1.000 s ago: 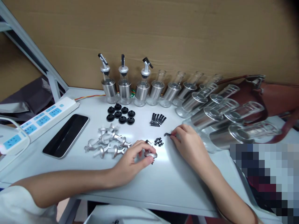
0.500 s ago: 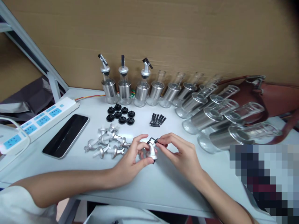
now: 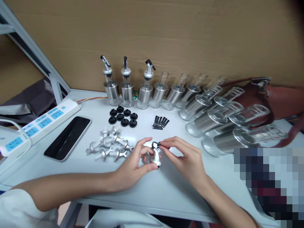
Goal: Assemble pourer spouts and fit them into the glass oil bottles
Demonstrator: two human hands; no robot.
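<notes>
Between the fingers of my left hand (image 3: 136, 163) is a silver pour spout (image 3: 155, 157), held upright with its wide base downward. My right hand (image 3: 186, 158) pinches a small black lever cap (image 3: 156, 144) at the spout's top, thumb against forefinger. The cap touches the spout tip; how it is seated I cannot tell. To the left of my left hand lie several loose silver spouts (image 3: 116, 154). Beyond my hands are a group of black stoppers (image 3: 124, 123) and a small pile of black lever caps (image 3: 162, 121).
Three glass-and-steel bottles (image 3: 144, 92) with spouts fitted stand at the back. Several bottles without spouts (image 3: 201, 102) curve toward the right, before a brown leather bag (image 3: 280, 101). On the left lie a phone (image 3: 67, 138) and a white power strip (image 3: 40, 126).
The spout is tilted a little differently and sits slightly lower and to the right between my hands. My grip on the spout and cap is otherwise the same.
</notes>
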